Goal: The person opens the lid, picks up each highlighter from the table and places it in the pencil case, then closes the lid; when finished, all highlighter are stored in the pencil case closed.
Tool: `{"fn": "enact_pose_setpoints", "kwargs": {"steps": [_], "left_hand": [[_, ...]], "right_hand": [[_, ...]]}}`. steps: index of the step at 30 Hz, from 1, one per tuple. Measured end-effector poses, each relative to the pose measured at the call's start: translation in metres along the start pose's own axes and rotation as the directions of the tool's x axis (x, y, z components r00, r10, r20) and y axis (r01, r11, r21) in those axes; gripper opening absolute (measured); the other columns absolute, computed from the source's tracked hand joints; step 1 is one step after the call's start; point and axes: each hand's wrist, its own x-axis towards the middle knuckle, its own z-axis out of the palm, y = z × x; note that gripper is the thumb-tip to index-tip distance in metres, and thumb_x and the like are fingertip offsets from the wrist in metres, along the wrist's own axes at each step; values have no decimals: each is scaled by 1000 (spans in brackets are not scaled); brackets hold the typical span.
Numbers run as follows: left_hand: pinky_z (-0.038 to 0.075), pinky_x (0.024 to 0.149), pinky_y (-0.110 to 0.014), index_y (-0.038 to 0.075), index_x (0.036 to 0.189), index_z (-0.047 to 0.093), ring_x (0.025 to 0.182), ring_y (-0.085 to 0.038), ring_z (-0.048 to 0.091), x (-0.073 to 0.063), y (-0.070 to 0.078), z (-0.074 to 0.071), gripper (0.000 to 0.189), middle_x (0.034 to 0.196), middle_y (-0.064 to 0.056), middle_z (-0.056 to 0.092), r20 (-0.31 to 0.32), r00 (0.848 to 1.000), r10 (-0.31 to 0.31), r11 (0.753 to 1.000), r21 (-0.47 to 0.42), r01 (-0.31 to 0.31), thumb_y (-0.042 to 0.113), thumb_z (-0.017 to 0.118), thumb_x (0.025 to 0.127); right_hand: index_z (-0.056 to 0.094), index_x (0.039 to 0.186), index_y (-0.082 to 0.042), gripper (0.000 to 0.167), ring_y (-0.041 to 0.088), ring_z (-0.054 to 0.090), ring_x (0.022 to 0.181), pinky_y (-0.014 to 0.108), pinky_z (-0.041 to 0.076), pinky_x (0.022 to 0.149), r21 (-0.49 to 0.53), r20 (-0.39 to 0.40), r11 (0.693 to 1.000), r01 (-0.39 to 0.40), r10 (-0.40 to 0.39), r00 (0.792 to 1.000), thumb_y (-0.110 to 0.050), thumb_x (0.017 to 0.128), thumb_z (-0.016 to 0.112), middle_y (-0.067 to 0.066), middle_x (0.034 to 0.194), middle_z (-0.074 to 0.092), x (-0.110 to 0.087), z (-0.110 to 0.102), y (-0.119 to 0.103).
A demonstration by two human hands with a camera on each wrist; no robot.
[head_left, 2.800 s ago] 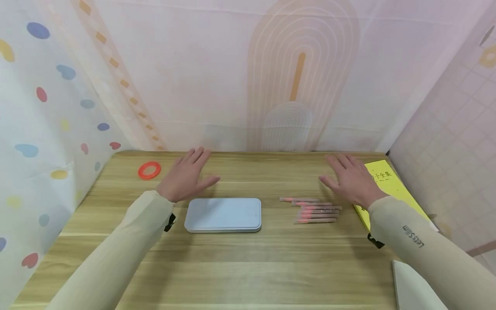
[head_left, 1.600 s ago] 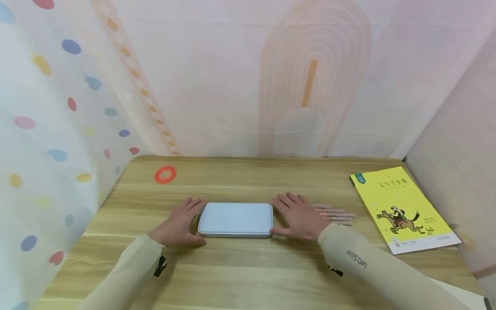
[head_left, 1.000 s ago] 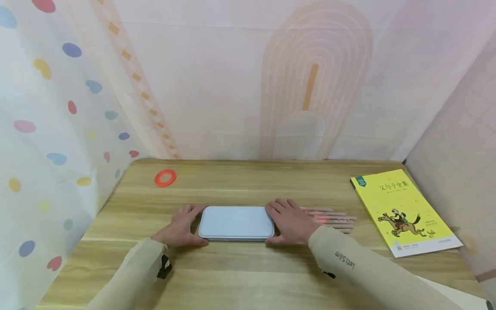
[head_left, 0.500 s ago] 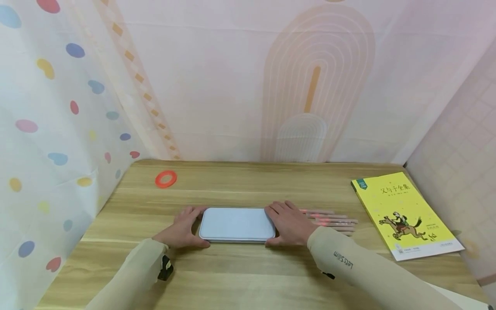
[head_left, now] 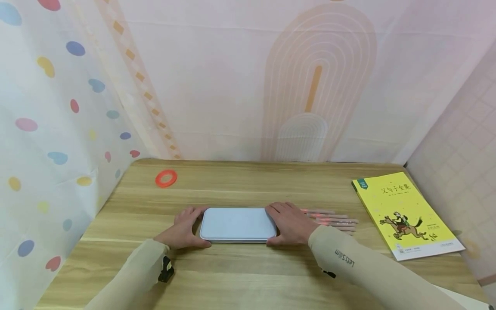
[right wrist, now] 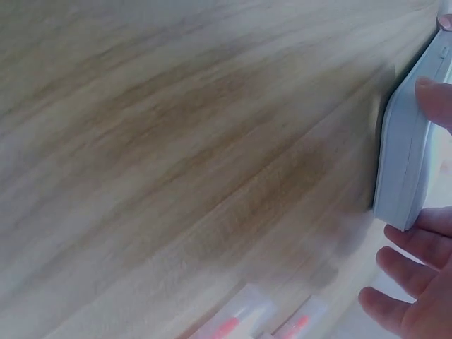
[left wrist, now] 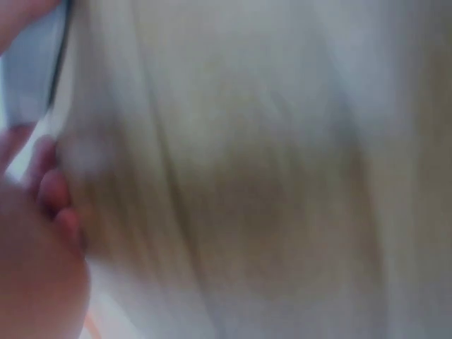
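A pale blue flat case [head_left: 238, 224] with rounded corners lies lengthwise across the wooden table. My left hand [head_left: 182, 230] grips its left end, thumb at the near corner and forefinger at the far one. At the opposite end, my right hand [head_left: 292, 224] holds the case the same way. In the right wrist view, thumb and forefinger span the end of the case [right wrist: 406, 152], while the other fingers are spread off it. The left wrist view is blurred and shows only a corner of the case [left wrist: 32, 78] between thumb and finger.
Several slim sticks [head_left: 337, 222] in clear wrapping with red parts lie just right of my right hand. A yellow book [head_left: 404, 215] lies at the right. An orange-red ring [head_left: 166, 178] is at the back left. A white flat thing [head_left: 459, 297] shows at the lower right.
Both hands came down and inward from above the table to the case's two ends. Over the last second hands and case have hardly moved.
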Motion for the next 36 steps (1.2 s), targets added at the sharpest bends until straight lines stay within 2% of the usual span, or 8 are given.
{"fn": "enact_pose_setpoints", "kwargs": {"steps": [10,15,24,29,36], "left_hand": [[26,87,-42,9,145,41,108,-26,38,1,-2,1,102,118,-9,47,5,1000,-10,1000,17,10,51,87,64],[27,89,-45,9,146,41,109,-27,39,1,-1,1,103,119,-11,48,5,1000,-9,1000,23,9,52,86,64],[26,86,-41,6,145,42,107,-25,38,0,0,2,104,118,-9,47,3,1000,-21,1000,14,21,51,86,63],[26,87,-42,6,146,41,108,-25,38,0,2,2,104,118,-10,47,13,1000,-29,999,19,28,52,86,64],[26,87,-42,8,146,42,106,-26,39,1,1,2,104,116,-10,48,8,1000,-4,1000,1,4,49,88,62]], "right_hand": [[52,137,-1,83,26,58,122,40,42,106,-34,-53,997,65,-67,996,-55,78,73,11,134,60,4,-2,4],[54,135,-2,82,24,62,116,39,46,103,-25,-63,997,72,-73,995,-56,76,74,9,130,63,5,-3,5],[52,138,-5,83,21,62,114,39,49,97,75,-24,996,42,-40,999,-56,76,74,7,135,60,4,-2,7],[51,139,-4,83,19,62,113,37,49,98,85,-3,995,45,-45,999,-55,77,73,7,136,60,5,-4,7],[58,131,-4,73,13,63,98,32,52,88,135,-19,987,90,-88,996,-51,78,70,7,123,67,4,-8,9]]}}
